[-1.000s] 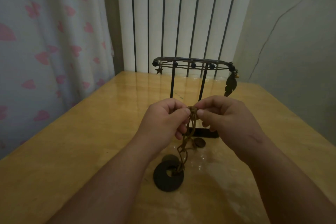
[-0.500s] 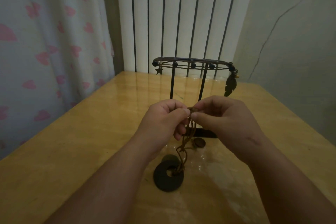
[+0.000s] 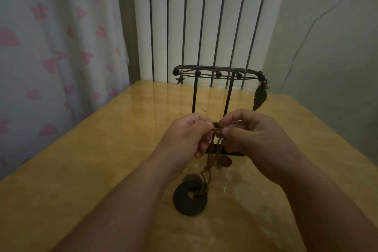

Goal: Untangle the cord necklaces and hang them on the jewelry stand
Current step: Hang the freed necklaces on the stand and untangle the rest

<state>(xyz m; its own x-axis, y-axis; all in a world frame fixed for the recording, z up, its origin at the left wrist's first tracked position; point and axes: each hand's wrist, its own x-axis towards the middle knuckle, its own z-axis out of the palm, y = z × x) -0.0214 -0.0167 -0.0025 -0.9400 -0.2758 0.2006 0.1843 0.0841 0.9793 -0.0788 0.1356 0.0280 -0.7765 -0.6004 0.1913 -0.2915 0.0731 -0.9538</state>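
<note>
A tangle of brown cord necklaces [image 3: 212, 149] hangs between my hands above the table. My left hand [image 3: 187, 135] pinches the knot at its top from the left, and my right hand [image 3: 253, 139] pinches it from the right. A black ring pendant [image 3: 189, 198] dangles at the bottom of the cords, and a small round brown pendant [image 3: 225, 161] hangs higher up. Behind my hands stands the black metal jewelry stand [image 3: 216, 73], with a star charm [image 3: 180, 80] at its left end and a feather pendant [image 3: 259, 97] at its right end.
The yellow wooden table [image 3: 92, 159] fills the lower view. A curtain with pink hearts [image 3: 51, 47] hangs on the left, a white radiator [image 3: 204, 16] stands behind the stand, and a grey wall [image 3: 327, 37] rises on the right.
My fingers have worked at the knot, and both hands have stayed close together. The cords and the pendants have hardly shifted.
</note>
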